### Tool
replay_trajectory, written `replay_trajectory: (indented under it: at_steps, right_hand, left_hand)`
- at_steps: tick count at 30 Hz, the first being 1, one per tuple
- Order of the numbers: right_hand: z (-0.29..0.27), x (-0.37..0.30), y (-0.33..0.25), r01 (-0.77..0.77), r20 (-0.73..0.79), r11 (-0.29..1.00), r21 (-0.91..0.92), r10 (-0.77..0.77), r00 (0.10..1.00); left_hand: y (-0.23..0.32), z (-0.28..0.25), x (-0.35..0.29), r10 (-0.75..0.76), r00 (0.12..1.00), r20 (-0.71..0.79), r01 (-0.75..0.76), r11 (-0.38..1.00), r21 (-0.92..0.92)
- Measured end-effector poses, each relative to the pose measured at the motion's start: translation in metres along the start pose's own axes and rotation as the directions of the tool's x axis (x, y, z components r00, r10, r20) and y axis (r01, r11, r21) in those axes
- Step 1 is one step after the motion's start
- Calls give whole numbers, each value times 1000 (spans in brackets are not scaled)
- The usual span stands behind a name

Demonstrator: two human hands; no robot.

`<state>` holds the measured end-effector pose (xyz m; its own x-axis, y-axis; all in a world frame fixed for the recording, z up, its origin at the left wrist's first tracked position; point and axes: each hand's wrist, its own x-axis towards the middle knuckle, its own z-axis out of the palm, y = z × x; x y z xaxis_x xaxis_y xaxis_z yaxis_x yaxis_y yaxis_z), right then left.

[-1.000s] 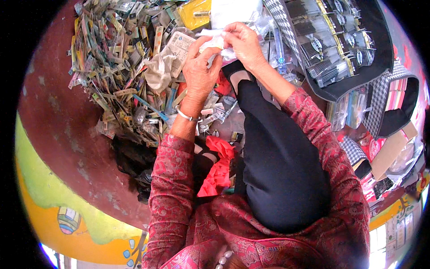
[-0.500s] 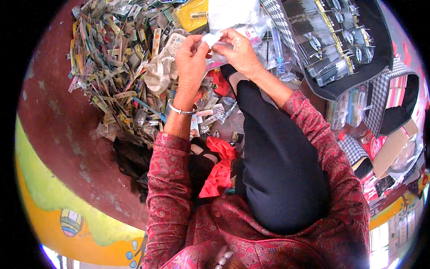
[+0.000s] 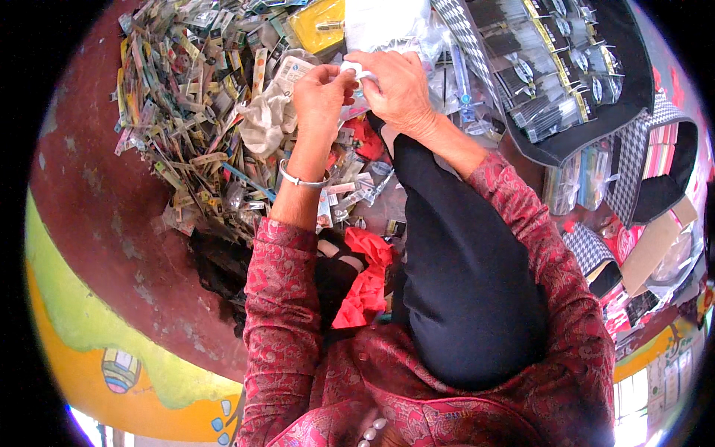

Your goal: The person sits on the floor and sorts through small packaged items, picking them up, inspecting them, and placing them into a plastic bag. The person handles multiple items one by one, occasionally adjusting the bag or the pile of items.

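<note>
Both of my hands meet near the top middle, over the litter of packets. Between them is a small white item [image 3: 354, 69], curled like a loop of strip or thin plastic; its exact kind is too small to make out. My left hand [image 3: 319, 95] pinches it at the left, thumb against fingers. From the right, my right hand [image 3: 402, 91] has its fingers bent around the other end, back of the hand upward. Just beyond the hands lies a stack of white sheets or bags [image 3: 383, 26], partly under clear plastic.
A big heap of narrow packets [image 3: 201, 97] spreads at the left, with a crumpled beige cloth [image 3: 264, 123] on it. A yellow tray [image 3: 318, 26] lies at the back. At right stands a black-lined case [image 3: 551, 74] of packaged items. Red plastic [image 3: 365, 279] lies below my legs.
My right hand has turned over the white item, its fingers now curled rather than stretched in a pinch. The white item has changed from a crumpled shape to a loop. My left hand has barely moved.
</note>
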<state>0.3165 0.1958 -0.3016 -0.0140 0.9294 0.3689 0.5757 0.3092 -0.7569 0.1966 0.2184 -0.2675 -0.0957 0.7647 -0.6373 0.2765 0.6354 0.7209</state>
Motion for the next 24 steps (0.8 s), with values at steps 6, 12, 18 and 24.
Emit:
replay_trajectory:
  at_steps: [6,12,18,24]
  right_hand:
    - [2,-1,10,67,46,992,-110,-62,997]
    - [-2,1,15,44,33,994,-105,-41,999]
    - [-13,6,8,-188,191,981,-41,193,963]
    - [-12,9,21,-582,383,667,465,441,812]
  left_hand:
    - [2,-6,0,141,978,156,-187,923,337]
    - [1,-12,2,177,947,268,-261,911,320]
    - [-4,-15,6,201,926,319,-312,883,351]
    - [-11,-10,7,272,926,264,-346,890,297]
